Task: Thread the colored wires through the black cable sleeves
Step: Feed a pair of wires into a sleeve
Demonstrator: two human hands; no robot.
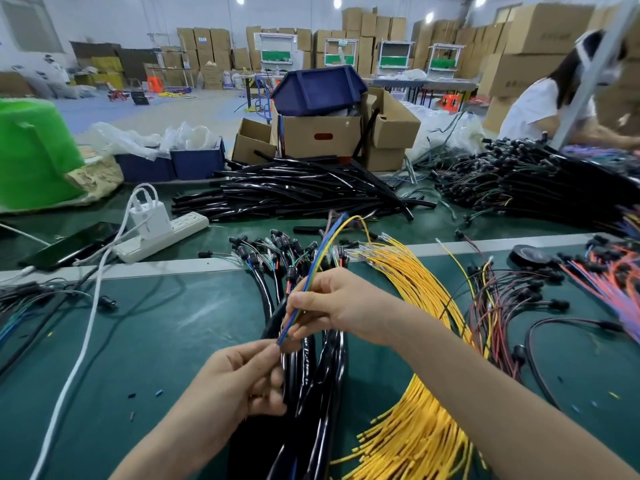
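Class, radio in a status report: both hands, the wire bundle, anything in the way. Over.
Right hand pinches colored wire bundle mid-length. Left hand pinches its lower end. Black sleeves lie just beneath. Yellow wires alongside.

R hand [332, 306] & L hand [239, 379] pinch colored wires [313, 268] above black sleeves [311, 382].

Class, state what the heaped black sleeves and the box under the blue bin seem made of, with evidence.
Black sleeves: likely plastic or rubber tubing, glossy; bright highlights run along them. Box: cardboard, it seems; matte brown, folded flaps.
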